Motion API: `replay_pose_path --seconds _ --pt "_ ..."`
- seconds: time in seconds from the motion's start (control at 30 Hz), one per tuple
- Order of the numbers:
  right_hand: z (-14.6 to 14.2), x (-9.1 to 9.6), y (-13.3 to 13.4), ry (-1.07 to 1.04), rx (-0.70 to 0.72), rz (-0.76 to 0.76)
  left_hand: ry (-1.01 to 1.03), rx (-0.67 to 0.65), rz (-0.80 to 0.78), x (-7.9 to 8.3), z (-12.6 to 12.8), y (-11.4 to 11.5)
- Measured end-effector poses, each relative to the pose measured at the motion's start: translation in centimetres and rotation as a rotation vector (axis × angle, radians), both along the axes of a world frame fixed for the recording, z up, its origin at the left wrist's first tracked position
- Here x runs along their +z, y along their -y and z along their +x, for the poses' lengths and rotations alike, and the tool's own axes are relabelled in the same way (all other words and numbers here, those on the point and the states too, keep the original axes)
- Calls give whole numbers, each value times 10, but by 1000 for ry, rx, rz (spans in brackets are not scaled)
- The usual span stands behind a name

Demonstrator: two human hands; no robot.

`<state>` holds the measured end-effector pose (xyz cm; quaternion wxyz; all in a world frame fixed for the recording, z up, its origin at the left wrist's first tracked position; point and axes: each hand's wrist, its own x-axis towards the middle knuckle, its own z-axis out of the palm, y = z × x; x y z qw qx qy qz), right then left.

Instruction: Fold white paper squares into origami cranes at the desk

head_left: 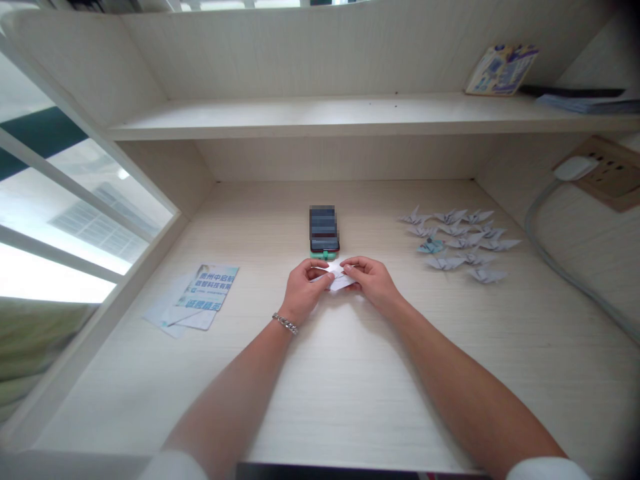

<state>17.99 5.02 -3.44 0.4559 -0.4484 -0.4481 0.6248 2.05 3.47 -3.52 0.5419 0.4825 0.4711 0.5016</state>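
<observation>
My left hand (303,287) and right hand (371,279) each pinch the folded white paper (342,281) in a nearly closed grip, over the worktop (330,400), just nearer me than the phone (323,229); uneven pulling between them could tear it or skew a crease, and a careless rightward sweep of my arm (450,367) might scatter the paper cranes (464,241)

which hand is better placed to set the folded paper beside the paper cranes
Probably the right hand: the paper cranes lie on its side of the desk, and it holds the folded paper. The left hand holds it too but sits farther from the cranes.
</observation>
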Motion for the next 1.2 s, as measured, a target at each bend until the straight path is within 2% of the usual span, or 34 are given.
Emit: replay_pose_path --seconds 0.17,0.37,0.57,0.83,1.2 --pt "0 3 2 21 49 34 1 23 14 2 0 1" --pt "-2 2 3 -13 37 0 15 18 26 4 0 2" --pt "-2 0 3 84 61 84 21 -27 13 2 1 2" --pt "-1 -1 1 107 32 138 123 -42 -36 0 -1 1" --pt "-1 -1 1 100 18 155 79 -42 9 -2 -1 1"
